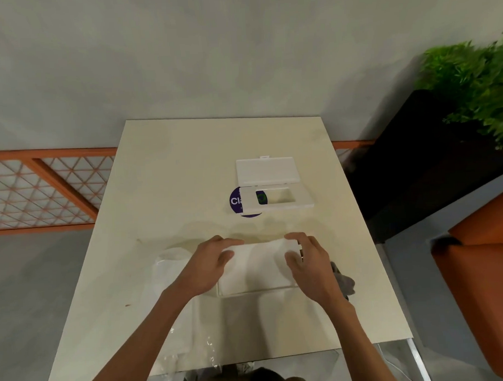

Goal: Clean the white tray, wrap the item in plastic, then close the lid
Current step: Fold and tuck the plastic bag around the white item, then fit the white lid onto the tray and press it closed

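A white tray lies near the middle of the cream table, with clear plastic film spread under and around it. My left hand grips the tray's left end, fingers curled over its far edge. My right hand grips its right end the same way. Farther back lies a white frame with a rectangular opening, its hinged lid folded open behind it. The frame partly covers a round purple sticker.
A grey cloth peeks out behind my right wrist. More crumpled plastic hangs over the table's near edge. An orange chair stands to the right, with a black planter and green plant behind it.
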### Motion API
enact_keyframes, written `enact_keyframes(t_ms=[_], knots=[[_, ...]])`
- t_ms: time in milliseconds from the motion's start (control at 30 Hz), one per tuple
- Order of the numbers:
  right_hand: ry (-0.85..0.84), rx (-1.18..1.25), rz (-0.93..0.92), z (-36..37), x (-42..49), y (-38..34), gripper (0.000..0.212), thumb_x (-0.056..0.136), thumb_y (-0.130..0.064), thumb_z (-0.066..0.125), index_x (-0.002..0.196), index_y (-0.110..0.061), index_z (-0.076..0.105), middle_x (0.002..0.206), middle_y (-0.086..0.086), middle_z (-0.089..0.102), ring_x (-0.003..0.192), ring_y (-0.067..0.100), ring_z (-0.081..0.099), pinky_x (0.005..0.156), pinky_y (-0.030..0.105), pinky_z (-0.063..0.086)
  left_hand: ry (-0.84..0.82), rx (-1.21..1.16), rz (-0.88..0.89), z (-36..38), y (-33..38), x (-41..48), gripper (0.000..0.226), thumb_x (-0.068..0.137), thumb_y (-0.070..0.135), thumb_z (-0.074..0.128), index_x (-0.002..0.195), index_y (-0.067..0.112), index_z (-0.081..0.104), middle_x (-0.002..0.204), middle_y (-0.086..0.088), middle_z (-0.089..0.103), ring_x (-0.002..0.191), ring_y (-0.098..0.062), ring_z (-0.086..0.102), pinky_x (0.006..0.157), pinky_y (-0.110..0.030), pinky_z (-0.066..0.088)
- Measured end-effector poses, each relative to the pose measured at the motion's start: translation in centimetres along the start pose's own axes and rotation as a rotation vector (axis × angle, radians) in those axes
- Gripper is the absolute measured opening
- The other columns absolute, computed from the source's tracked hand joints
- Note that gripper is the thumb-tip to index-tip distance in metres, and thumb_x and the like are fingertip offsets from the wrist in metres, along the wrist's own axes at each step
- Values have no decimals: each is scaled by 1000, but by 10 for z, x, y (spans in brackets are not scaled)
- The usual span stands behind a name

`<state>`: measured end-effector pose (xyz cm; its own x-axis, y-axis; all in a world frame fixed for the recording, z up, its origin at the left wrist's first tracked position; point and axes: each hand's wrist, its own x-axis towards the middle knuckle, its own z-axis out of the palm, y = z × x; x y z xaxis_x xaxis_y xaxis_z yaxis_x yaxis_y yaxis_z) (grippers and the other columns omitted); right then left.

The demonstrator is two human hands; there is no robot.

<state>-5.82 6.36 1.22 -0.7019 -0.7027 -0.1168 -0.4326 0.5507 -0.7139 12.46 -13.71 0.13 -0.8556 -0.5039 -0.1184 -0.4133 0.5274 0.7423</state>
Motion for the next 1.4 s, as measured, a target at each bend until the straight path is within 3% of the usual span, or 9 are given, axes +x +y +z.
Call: enact_keyframes(t_ms=[167, 433, 633, 800, 933, 1100, 1233, 1300, 1400], knots=[[-122, -130, -38, -8, 3, 8, 32, 104, -12, 55, 130, -31, 59, 117, -10, 56, 91, 1, 57, 71, 6, 41, 23, 33, -22, 5, 0, -5, 44, 105, 6, 53, 137, 32, 68, 89, 15, 52, 83, -1, 55, 73, -7, 38], [-167, -443, -125, -4, 5, 12, 41, 101, -9, 51, 137, -29, 54, 104, -4, 68, 103, 22, 48, 80, 36, 41, 54, 85, -70, 12, -4, -1, 41, 103, 2, 54, 132, 24, 73, 98, 11, 57, 85, -4, 58, 74, -7, 40], [-134, -609, -179, 1, 5, 15, 50, 93, -4, 61, 135, -30, 58, 114, -3, 70, 104, 27, 54, 83, 39, 50, 64, 194, -43, 13, -4, 1, 39, 102, 3, 55, 132, 22, 72, 107, 11, 56, 97, -15, 57, 86, -29, 50], [-18, -517, -258, -4, -1, 11, 51, 84, -5, 81, 129, -23, 66, 143, 7, 53, 112, 30, 57, 80, 43, 60, 162, 363, 16, 14, 1, -9, 46, 89, 5, 77, 133, 19, 69, 119, 3, 57, 98, -23, 56, 80, -38, 61], [-217, -408, -298, -6, -1, 3, 57, 93, -8, 77, 141, -30, 54, 154, -4, 35, 124, 19, 50, 89, 36, 60, 103, 379, 61, 24, 11, -15, 54, 82, 7, 84, 131, 21, 66, 121, 3, 58, 98, -21, 57, 76, -36, 61], [-335, -501, -306, 1, 9, -2, 81, 89, 7, 73, 147, -40, 44, 159, -7, 24, 132, 22, 47, 88, 39, 61, -100, 423, 40, 33, 14, -14, 64, 89, 0, 74, 142, 29, 52, 135, 5, 44, 114, -20, 49, 93, -34, 56], [-380, -528, -346, 0, 15, -2, 87, 84, 18, 68, 146, -39, 45, 166, -5, 12, 132, 25, 47, 85, 41, 63, -172, 510, 54, 28, 14, -13, 82, 78, -17, 67, 145, 26, 45, 135, 2, 37, 117, -21, 48, 89, -36, 58], [-387, -546, -370, -2, 18, -1, 90, 81, 18, 71, 144, -40, 43, 166, -2, 9, 129, 26, 50, 82, 40, 63, -204, 580, 40, 22, 22, -12, 83, 77, -16, 69, 146, 22, 43, 136, -1, 37, 118, -20, 48, 86, -29, 55], [-412, -588, -390, -2, 22, 1, 92, 80, 16, 73, 144, -41, 41, 164, 0, 10, 126, 26, 52, 82, 39, 63, -209, 743, 68, 17, 29, -10, 80, 71, -4, 80, 140, 19, 49, 131, -2, 45, 113, -15, 53, 73, -16, 37]])
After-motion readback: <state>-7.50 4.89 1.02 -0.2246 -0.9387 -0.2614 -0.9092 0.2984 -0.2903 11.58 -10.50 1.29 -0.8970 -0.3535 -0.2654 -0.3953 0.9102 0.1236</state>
